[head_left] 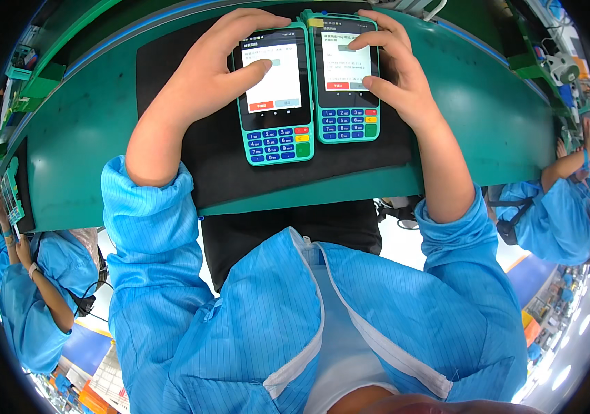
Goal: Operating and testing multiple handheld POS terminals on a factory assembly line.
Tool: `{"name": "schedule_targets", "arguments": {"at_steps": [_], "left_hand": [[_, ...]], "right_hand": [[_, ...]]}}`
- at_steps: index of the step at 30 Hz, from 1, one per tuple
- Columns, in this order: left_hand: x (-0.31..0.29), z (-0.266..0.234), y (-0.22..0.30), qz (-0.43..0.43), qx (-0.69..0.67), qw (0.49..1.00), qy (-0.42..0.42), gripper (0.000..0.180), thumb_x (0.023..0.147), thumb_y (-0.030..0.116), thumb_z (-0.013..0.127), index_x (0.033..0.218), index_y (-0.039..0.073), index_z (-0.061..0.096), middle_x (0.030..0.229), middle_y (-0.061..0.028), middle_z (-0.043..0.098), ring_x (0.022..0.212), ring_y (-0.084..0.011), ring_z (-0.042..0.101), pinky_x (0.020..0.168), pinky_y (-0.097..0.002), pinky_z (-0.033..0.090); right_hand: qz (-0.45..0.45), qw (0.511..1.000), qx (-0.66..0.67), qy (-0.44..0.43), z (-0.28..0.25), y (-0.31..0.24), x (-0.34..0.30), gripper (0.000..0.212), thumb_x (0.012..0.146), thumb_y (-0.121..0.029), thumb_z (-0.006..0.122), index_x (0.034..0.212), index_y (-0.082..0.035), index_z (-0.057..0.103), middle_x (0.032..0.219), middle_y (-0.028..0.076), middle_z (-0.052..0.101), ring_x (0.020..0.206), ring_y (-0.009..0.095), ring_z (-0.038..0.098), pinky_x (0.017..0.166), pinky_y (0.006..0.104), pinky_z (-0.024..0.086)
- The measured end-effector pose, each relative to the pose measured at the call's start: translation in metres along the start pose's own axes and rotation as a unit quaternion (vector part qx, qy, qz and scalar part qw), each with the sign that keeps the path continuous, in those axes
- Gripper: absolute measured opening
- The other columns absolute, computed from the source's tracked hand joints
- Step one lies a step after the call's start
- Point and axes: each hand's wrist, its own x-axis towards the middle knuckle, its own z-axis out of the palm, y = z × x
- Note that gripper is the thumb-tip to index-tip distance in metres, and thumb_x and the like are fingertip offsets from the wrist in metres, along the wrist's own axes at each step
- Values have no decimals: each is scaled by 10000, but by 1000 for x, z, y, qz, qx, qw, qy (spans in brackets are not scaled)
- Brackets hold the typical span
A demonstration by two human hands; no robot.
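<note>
Two teal-edged card payment terminals lie side by side, screens lit, blue number keys towards me. At the left payment terminal (280, 146), my left hand (205, 72) curls round the upper left side. Its fingers reach the top edge, and the thumb lies over the white screen near a small grey button. The right payment terminal (348, 125) sits slightly farther from me, with yellow tape at its top left corner. My right hand (403, 72) grips its upper right side; one finger bends over the screen and the thumb rests near the screen's lower right.
Under the terminals is a black mat (219, 172) on a green worktable (102, 124). Along the far side runs a green rail. Co-workers in blue smocks sit at left (29, 290) and right (550, 214). Another keypad device (12, 193) lies by the left co-worker.
</note>
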Motion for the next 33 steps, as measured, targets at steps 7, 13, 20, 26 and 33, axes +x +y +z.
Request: {"name": "schedule_targets", "arguments": {"at_steps": [7,13,20,26,33], "left_hand": [[-8,-2,0,-2,12,1000,9,410,886,185,598,1291,136,559,1358,-92,505,1197,-280,540,786,-341,575],[-8,-3,-1,-4,19,1000,9,413,885,196,603,1291,138,557,1347,-93,514,1188,-277,548,783,-339,574],[-4,-3,-2,5,18,1000,6,417,884,212,613,1291,142,557,1346,-93,518,1188,-280,551,781,-339,573],[-10,-4,-2,-5,21,1000,9,418,884,222,623,1289,144,559,1344,-92,522,1187,-283,551,776,-340,573],[-13,-5,-5,-1,27,1000,11,420,882,234,632,1286,143,560,1340,-90,527,1183,-284,556,778,-337,572]], "right_hand": [[3,1000,-1,-2,7,-5,-1,404,712,-49,632,1108,-120,608,1420,127,328,1276,302,397,1027,409,392],[0,1000,-7,-1,8,-5,0,436,710,-47,634,1137,-121,588,1418,132,330,1273,304,400,1014,408,403],[4,1000,-6,-1,8,-4,1,458,707,-47,637,1155,-120,576,1418,136,332,1260,300,416,1002,400,411],[1,1000,-16,-3,12,-5,-1,461,702,-49,633,1153,-123,575,1419,136,334,1265,301,408,1001,404,407],[3,1000,-25,4,15,-7,0,465,701,-50,632,1156,-124,571,1421,133,335,1270,301,402,1001,406,406]]}}
